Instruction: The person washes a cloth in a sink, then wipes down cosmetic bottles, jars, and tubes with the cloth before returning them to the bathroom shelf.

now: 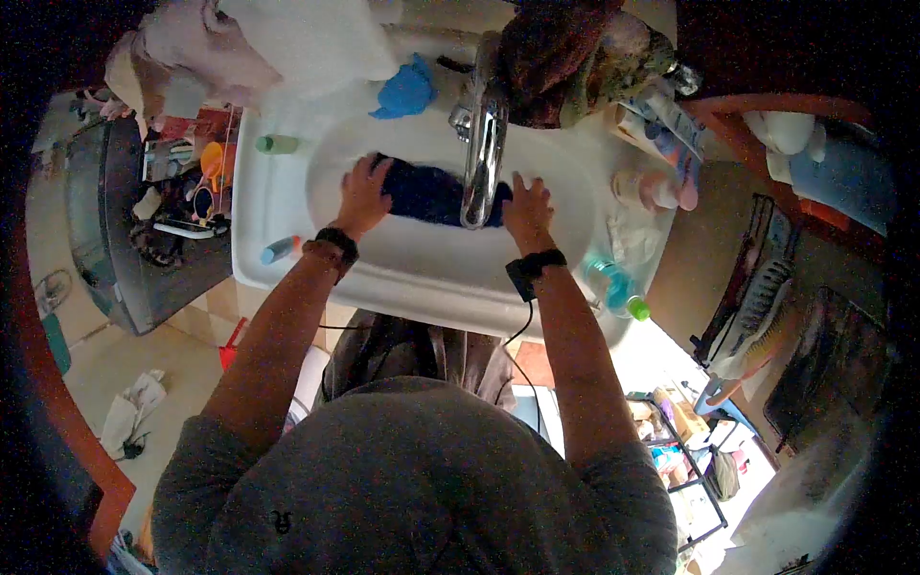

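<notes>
A dark navy cloth [422,190] is stretched crosswise in the basin of a white sink [287,230], partly hidden behind the chrome faucet [484,134]. My left hand [365,195] grips its left end, fingers curled over the edge. At the opposite end, my right hand [528,209] has its fingers bent around the cloth's edge, with the thumb side hard to make out. Both wrists wear dark bands. Whether water is running from the faucet, I cannot tell.
A blue cloth [406,88] lies on the sink's back rim. Brown fabric [556,57] hangs beside the faucet. Along the left rim are a green container [278,145] and a small blue tube [279,251]. A green-capped bottle [618,286] lies at right. Cables trail below my wrists.
</notes>
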`<state>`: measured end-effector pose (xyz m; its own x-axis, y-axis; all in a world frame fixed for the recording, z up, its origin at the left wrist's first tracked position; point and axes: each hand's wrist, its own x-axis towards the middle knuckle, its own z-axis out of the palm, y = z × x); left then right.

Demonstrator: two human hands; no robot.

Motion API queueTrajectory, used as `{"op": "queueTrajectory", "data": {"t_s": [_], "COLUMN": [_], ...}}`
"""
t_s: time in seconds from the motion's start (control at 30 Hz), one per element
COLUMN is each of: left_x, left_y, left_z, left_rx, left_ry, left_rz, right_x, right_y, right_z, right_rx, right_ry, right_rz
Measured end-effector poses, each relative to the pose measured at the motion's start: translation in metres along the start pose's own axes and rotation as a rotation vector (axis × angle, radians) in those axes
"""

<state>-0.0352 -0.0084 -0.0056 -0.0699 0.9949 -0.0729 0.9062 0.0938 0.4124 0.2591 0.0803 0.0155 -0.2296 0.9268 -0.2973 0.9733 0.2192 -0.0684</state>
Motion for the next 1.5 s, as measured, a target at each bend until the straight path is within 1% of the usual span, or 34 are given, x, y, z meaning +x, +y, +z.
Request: {"op": "queueTrajectory", "data": {"t_s": [0.03, 0.1, 0.13, 0.17, 0.2, 0.23, 0.3, 0.37, 0.4, 0.43, 0.47, 0.5, 0.53, 0.57, 0.6, 0.63, 0.67, 0.7, 0.73, 0.77, 0.87, 0.9, 1.0, 1.03, 1.1, 1.13, 1.17, 1.27, 1.3, 1.33, 1.37, 1.43, 1.47, 1.5], "left_x": [0.001, 0.000, 0.001, 0.001, -0.001, -0.005, -0.012, 0.003, 0.008, 0.010, 0.007, 0.000, 0.002, 0.000, -0.001, -0.002, -0.003, -0.010, -0.018, -0.015, -0.006, -0.006, -0.015, -0.008, 0.001, -0.003, -0.008, 0.009, 0.008, 0.005, 0.001, 0.005, 0.002, 0.005], "left_y": [-0.003, -0.015, -0.017, -0.020, -0.015, -0.008, 0.003, 0.044, 0.052, 0.056, 0.045, 0.020, 0.023, 0.032, 0.061, 0.085, 0.095, 0.073, 0.050, 0.022, -0.011, -0.008, 0.014, 0.023, 0.034, -0.007, -0.046, -0.007, 0.002, 0.004, 0.014, 0.031, 0.029, 0.037], "left_z": [0.017, 0.079, 0.098, 0.118, 0.134, 0.147, 0.160, 0.073, 0.050, 0.042, 0.061, 0.101, 0.096, 0.093, 0.062, 0.041, 0.033, 0.060, 0.088, 0.103, 0.134, 0.144, 0.159, 0.133, 0.093, 0.136, 0.179, 0.109, 0.109, 0.120, 0.135, 0.139, 0.135, 0.101], "left_rx": [0.046, 0.139, 0.059, -0.019, -0.140, -0.331, -0.831, -0.558, -0.358, -0.161, -0.352, -0.539, -0.534, -0.275, -0.025, 0.134, 0.147, -0.064, -0.273, -0.592, -0.959, -0.905, -0.533, -0.435, -0.240, -0.393, -0.546, -0.338, -0.311, -0.284, -0.300, -0.909, -1.130, -1.351], "left_ry": [-0.052, -0.146, -0.227, -0.307, -0.372, -0.431, -0.589, -0.914, -0.951, -0.976, -0.837, -0.691, -0.604, -0.689, -0.794, -0.884, -0.901, -0.786, -0.679, -0.593, -0.236, -0.224, -0.233, -0.340, -0.562, -0.529, -0.495, -0.459, -0.461, -0.463, -0.475, -0.507, -0.552, -0.593], "left_rz": [-0.004, -0.004, -0.022, -0.046, -0.080, -0.121, -0.214, -0.095, 0.040, 0.176, 0.096, 0.015, -0.013, -0.023, -0.010, 0.008, 0.020, 0.001, 0.005, -0.097, -0.243, -0.268, -0.028, -0.029, -0.028, -0.063, -0.093, -0.097, -0.124, -0.151, -0.206, -0.423, -0.475, -0.520], "right_x": [0.005, 0.004, 0.005, 0.005, 0.003, 0.007, 0.008, 0.003, 0.004, 0.008, 0.012, 0.021, 0.023, 0.024, 0.025, 0.008, 0.002, -0.006, -0.004, -0.002, 0.024, 0.020, -0.010, -0.008, 0.008, 0.014, 0.013, 0.011, 0.009, 0.007, 0.008, 0.017, 0.021, 0.020], "right_y": [0.000, -0.006, -0.012, -0.018, -0.028, -0.035, -0.041, -0.046, -0.045, -0.038, -0.029, -0.019, -0.019, -0.019, -0.021, -0.039, -0.039, -0.035, -0.029, -0.023, 0.011, 0.005, -0.029, -0.018, 0.000, 0.005, 0.006, -0.016, -0.025, -0.034, -0.043, -0.054, -0.052, -0.054], "right_z": [0.014, 0.040, 0.047, 0.049, 0.037, 0.057, 0.082, 0.092, 0.079, 0.051, 0.035, 0.052, 0.059, 0.067, 0.070, 0.051, 0.060, 0.077, 0.074, 0.069, 0.056, 0.054, 0.053, 0.083, 0.078, 0.069, 0.056, 0.054, 0.058, 0.068, 0.076, 0.083, 0.084, 0.074], "right_rx": [0.083, 0.204, 0.265, 0.364, 0.441, 0.396, 0.296, 0.195, 0.048, -0.104, -0.258, -0.344, -0.330, -0.314, -0.297, -0.336, -0.254, -0.172, -0.124, -0.068, -0.279, -0.181, -0.138, -0.180, 0.004, 0.090, 0.037, 0.213, 0.270, 0.346, 0.430, 0.627, 0.809, 0.991], "right_ry": [-0.145, -0.180, -0.195, -0.245, -0.307, -0.290, -0.265, -0.235, -0.270, -0.301, -0.332, -0.181, -0.144, -0.108, -0.068, -0.054, -0.084, -0.116, -0.189, -0.271, 0.041, 0.069, -0.159, -0.121, -0.227, -0.277, -0.078, -0.089, -0.125, -0.191, -0.271, -0.476, -0.561, -0.634], "right_rz": [0.109, 0.245, 0.313, 0.319, 0.358, 0.258, 0.084, -0.053, -0.105, -0.158, -0.208, -0.127, -0.078, -0.032, 0.016, 0.036, -0.137, -0.308, -0.451, -0.590, -0.642, -0.540, -0.417, -0.640, -0.645, -0.649, -0.514, 0.026, 0.156, 0.203, 0.142, -0.052, -0.128, -0.194]}}
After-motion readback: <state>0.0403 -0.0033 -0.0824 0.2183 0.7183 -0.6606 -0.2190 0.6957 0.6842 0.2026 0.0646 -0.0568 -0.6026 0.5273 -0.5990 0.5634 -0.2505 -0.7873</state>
